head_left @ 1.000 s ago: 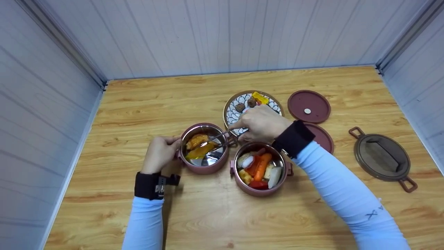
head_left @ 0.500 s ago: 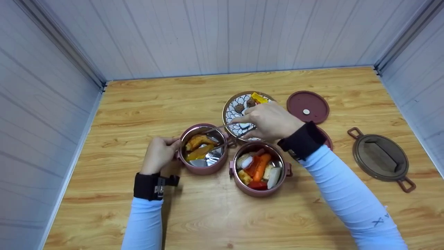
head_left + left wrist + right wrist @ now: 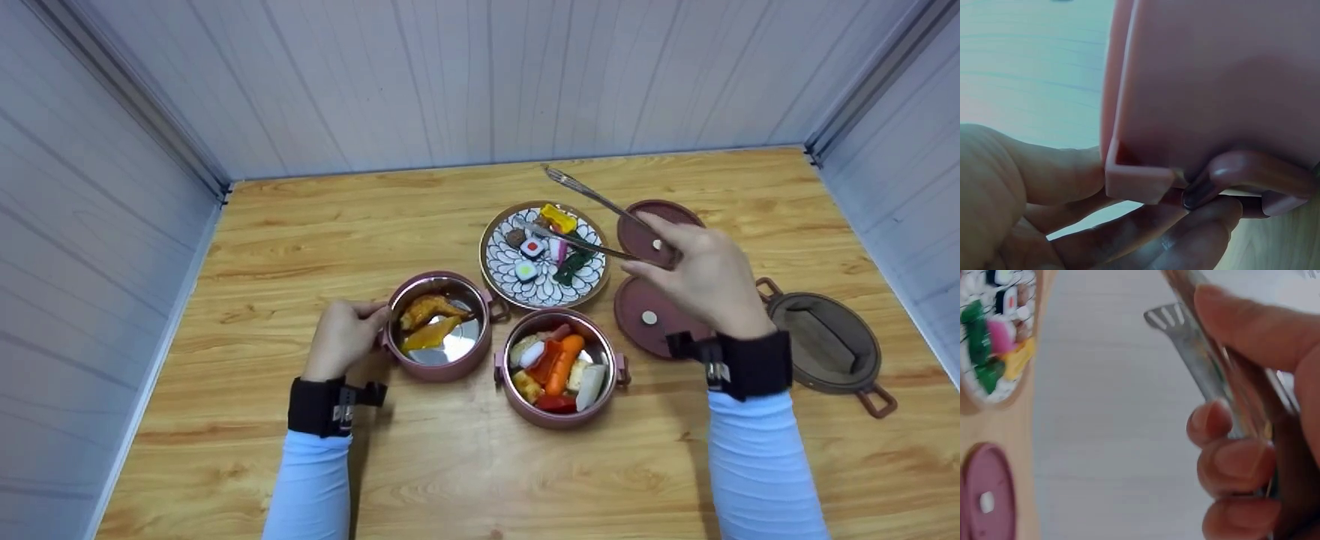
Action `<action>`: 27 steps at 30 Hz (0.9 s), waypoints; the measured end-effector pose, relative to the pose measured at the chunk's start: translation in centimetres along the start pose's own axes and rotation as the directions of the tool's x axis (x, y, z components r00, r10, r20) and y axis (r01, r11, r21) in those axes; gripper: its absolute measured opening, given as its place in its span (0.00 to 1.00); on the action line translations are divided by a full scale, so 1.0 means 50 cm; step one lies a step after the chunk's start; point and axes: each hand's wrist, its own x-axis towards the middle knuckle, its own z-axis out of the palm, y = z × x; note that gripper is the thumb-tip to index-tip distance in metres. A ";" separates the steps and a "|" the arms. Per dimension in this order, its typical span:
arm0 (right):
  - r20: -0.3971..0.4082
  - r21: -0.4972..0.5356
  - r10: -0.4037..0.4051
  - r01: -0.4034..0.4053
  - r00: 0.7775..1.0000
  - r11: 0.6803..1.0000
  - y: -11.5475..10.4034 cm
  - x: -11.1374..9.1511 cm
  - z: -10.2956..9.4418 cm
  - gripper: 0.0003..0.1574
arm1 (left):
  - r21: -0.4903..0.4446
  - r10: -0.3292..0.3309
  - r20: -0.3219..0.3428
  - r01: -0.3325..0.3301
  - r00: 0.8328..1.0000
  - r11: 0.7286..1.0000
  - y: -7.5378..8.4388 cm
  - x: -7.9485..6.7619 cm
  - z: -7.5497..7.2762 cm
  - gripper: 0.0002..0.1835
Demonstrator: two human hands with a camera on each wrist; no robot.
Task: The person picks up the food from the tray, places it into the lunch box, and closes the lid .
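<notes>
My right hand [image 3: 709, 277] grips metal tongs [image 3: 592, 195], whose spread arms reach over the patterned plate [image 3: 544, 291]. No food shows between the tong tips. On the plate lie sushi-like rolls [image 3: 526, 271], brown balls [image 3: 514, 238], a yellow piece [image 3: 559, 218] and dark green pieces [image 3: 574, 266]. My left hand [image 3: 341, 337] pinches the left side of a pink pot [image 3: 442, 371]; in the left wrist view, thumb and fingers close around its rim lug and loop handle [image 3: 1252, 169]. Inside that pot rest a drumstick-like piece [image 3: 427, 309] and a yellow piece [image 3: 431, 334].
A second pink pot [image 3: 559, 420] stands to the right, with a carrot-like orange piece [image 3: 564, 365] and several other foods. Two maroon lids [image 3: 646, 341] lie right of the plate. A grey-brown lid with loop handles [image 3: 821, 341] is farther right. Walls enclose the table's back and sides.
My right hand has carried the tongs from the left pot up and right, over the plate, and their arms have spread. The left hand has stayed on the pot; both pieces remain inside it.
</notes>
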 end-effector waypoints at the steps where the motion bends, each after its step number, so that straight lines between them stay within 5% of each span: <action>1: -0.004 0.001 0.042 -0.042 0.999 0.999 0.010 -0.014 0.005 0.41 | 0.001 0.005 -0.004 -0.005 1.000 1.000 -0.001 0.000 0.001 0.12; 6: -0.005 0.025 0.222 -0.222 0.975 0.975 0.045 -0.068 0.043 0.39 | -0.012 0.006 0.004 -0.006 1.000 1.000 -0.002 -0.001 0.004 0.12; 12: 0.051 0.024 0.356 -0.358 0.933 0.934 0.051 -0.076 0.081 0.39 | -0.013 0.000 0.010 0.000 1.000 1.000 -0.001 0.002 0.003 0.12; 20: 0.008 -0.008 0.288 -0.288 0.957 0.958 0.032 -0.070 0.117 0.32 | -0.006 0.003 0.017 -0.003 1.000 1.000 -0.002 0.001 -0.003 0.12; 27: 0.038 -0.104 0.313 -0.307 0.949 0.946 0.023 -0.070 0.134 0.32 | -0.010 0.000 0.016 0.000 1.000 1.000 -0.003 0.002 -0.002 0.12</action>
